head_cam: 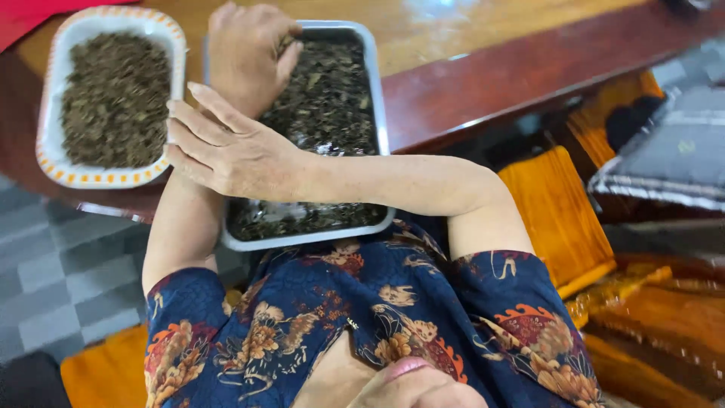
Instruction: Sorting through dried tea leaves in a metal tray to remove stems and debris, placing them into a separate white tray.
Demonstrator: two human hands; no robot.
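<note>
A rectangular metal tray (381, 113) of dark dried leaves (332, 98) lies on the wooden table, its near end over the edge by my lap. My left hand (245, 57) reaches to the tray's far left corner, fingers curled shut into the leaves there. My right arm crosses over the tray. My right hand (226, 147) rests flat on my left forearm with fingers stretched out, holding nothing. A white oblong dish (45, 98) with an orange-patterned rim sits left of the tray, filled with finer brownish leaves (113, 98).
The dark red wooden table (491, 83) runs diagonally to the upper right. Orange cushions (555, 211) lie on the seat at my right, with a grey padded cushion (672, 151) beyond. Grey checkered floor (53, 272) shows at left.
</note>
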